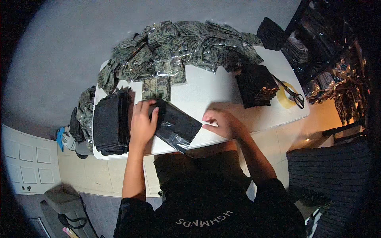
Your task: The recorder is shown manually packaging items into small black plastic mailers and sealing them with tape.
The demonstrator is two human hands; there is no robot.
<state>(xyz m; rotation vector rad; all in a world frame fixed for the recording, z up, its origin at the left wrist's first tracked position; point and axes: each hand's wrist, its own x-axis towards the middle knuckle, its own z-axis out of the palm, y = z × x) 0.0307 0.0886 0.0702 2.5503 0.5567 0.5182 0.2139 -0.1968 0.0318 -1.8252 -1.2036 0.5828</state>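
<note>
A black folded cloth piece in a clear plastic sleeve (174, 123) lies slantwise on the white table, its lower end of loose plastic at the front edge. My left hand (142, 123) rests at its left side, fingers stretched out over the upper left corner and thumb apart. By the right corner of the sleeve, my right hand (222, 122) has its fingers curled in a pinch. What they hold, if anything, is too small and blurred to tell. A camouflage-patterned packet (156, 88) lies just beyond the sleeve, partly covered by it.
A tall stack of black folded cloth (111, 123) stands at the left. Camouflage packets (178, 43) heap along the far side. At the right are another black stack (256, 85), a roll of tape (286, 97) and black-handled scissors (295, 98). Dark shelving (317, 43) stands beyond.
</note>
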